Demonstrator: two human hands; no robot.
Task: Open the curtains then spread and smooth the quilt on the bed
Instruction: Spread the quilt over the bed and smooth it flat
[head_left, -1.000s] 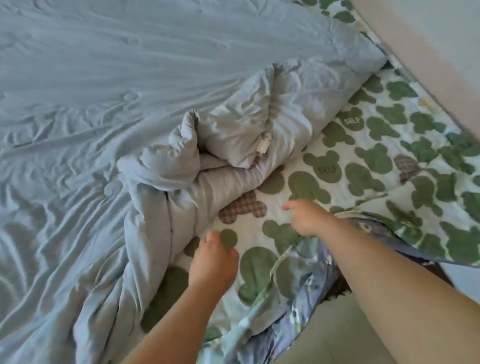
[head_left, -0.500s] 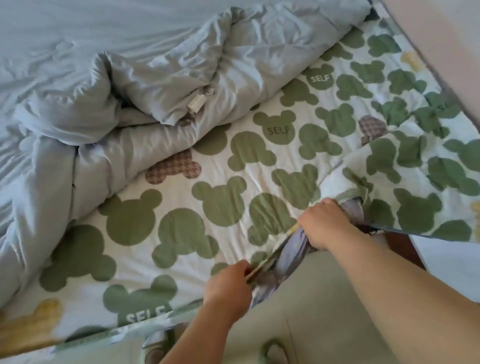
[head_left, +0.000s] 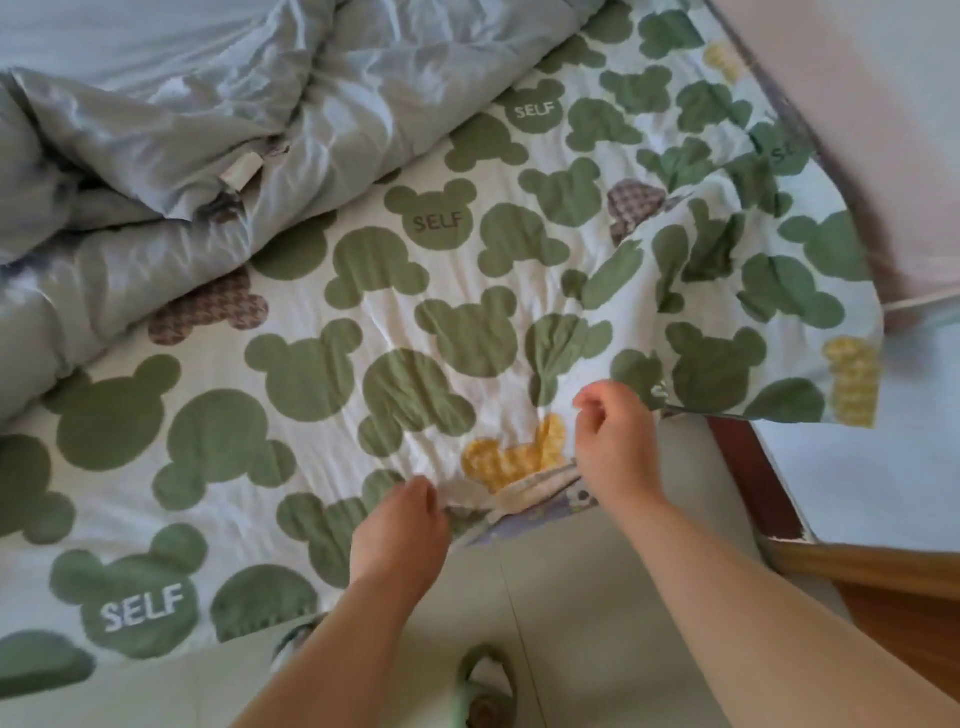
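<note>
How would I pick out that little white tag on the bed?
Find the crumpled grey duvet heaped across the upper left. Follow its folded lower edge towards the bear-print cloth; the white tag sticks out there. It is the only small pale rectangle against plain grey fabric.

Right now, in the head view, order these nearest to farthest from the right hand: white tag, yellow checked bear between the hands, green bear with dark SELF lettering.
1. Yellow checked bear: just left of the right hand, at the near edge.
2. Green bear with dark SELF lettering: mid-bed, farther up.
3. White tag: far upper left, on the grey fold of the quilt.
</note>
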